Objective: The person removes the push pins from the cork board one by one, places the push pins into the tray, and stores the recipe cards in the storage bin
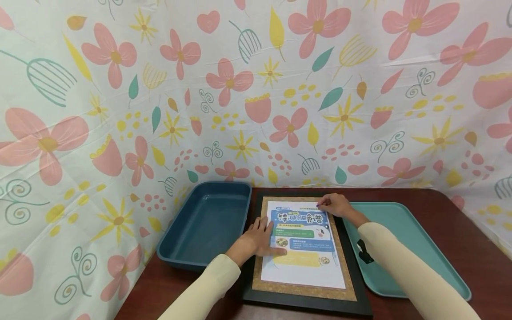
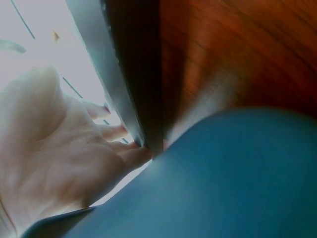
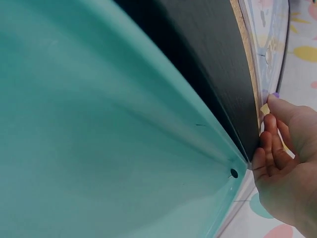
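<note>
Centrally, one printed sheet, flat on a black-framed cork board, beneath the left hand, fingers spread over its left edge; right hand at its far right corner, pinching a small purple item. Left of board: deep blue tray. Right of board: shallow green tray, holding one small black-headed pin. Support: reddish-brown table. Left and far sides: white cloth, floral print in pink, yellow, teal.

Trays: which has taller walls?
The dark blue tray, left of the corkboard: its sides are deep, while the teal tray on the right has only a low rim.
</note>
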Demonstrator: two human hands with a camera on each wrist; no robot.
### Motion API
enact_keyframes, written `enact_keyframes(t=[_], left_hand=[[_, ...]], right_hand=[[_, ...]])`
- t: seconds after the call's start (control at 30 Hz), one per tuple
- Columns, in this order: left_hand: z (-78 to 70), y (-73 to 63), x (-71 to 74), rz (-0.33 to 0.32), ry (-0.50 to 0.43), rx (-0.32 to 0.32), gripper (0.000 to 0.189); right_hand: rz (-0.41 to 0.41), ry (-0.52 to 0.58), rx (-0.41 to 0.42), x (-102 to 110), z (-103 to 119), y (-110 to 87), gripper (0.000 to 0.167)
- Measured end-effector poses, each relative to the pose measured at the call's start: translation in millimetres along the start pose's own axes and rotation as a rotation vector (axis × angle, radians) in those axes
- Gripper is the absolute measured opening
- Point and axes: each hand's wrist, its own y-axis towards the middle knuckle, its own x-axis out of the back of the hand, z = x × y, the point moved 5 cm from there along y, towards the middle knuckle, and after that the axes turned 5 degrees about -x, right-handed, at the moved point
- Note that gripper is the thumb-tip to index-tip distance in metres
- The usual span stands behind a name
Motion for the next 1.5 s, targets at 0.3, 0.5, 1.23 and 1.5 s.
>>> enact_keyframes(t=[0.3, 0.5, 1.23, 1.5], left_hand=[[-3.4, -0.5, 3.4, 0.016, 0.002, 0.005, 0.111], [-3.5, -0.6, 3.5, 0.020, 0.003, 0.002, 0.112], [0.5, 3.2, -3.1, 0.026, 0.003, 0.001, 0.112], [-1.1, 1.3, -1.6, 0.021, -0.007, -0.006, 0.112]], right_hand=[[0.000, 0.031, 0.010, 9, 3, -3.3, 0.012], [-0.021, 0.007, 0.050, 15, -2, -4.2, 0.012], [-0.062, -0.017, 0.068, 38, -14, -21.9, 0.012], [-0.071, -0.010, 0.051, 46, -29, -29.8, 0.012]])
